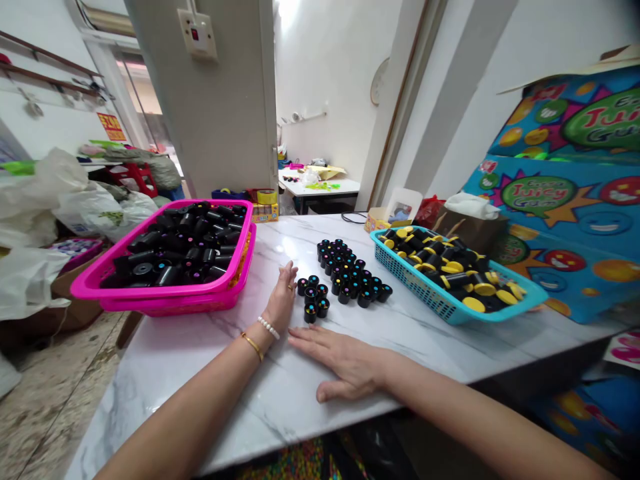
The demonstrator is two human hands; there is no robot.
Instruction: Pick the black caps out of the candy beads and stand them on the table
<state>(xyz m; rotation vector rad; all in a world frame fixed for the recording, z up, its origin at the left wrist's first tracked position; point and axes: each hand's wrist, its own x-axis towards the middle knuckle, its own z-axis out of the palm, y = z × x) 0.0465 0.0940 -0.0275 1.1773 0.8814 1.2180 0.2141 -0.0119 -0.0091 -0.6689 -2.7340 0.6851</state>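
Note:
Small black cylinders with coloured dots on top stand upright on the marble-patterned table. A small group of black cylinders is right beside my left hand, which stands on its edge with fingers stretched out. Whether that hand touches them I cannot tell. My right hand lies flat on the tabletop, fingers extended, just in front of this group, and it holds nothing. A larger cluster of black cylinders stands in close rows farther back, to the right.
At left, a pink basket full of black cylinders is stacked on another pink basket. On the right, a blue basket holds black cylinders with yellow caps. Printed gum boxes are stacked behind it. Plastic bags pile up at far left.

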